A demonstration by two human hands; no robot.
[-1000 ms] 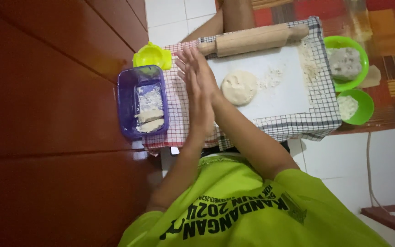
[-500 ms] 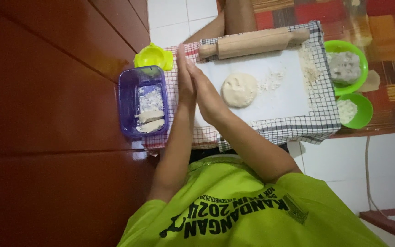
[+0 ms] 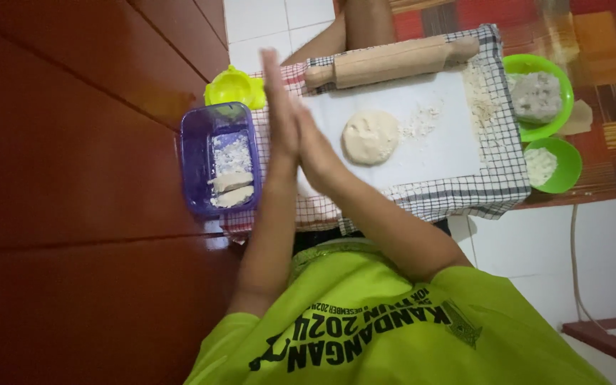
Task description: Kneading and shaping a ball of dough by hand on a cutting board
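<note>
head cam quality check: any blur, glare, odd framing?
Head view: the left hand and right hand, pressed palm to palm, are soft with motion blur; the dough disc is fairly sharp; the top-right corner looks hazy; a dull glare streak lies on the red-brown floor; lighting is even with faint shadows.

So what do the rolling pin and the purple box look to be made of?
Rolling pin: most likely wood, a pale tan matte cylinder with turned handles. Purple box: probably plastic, translucent and glossy, with its pale contents showing through.
</note>
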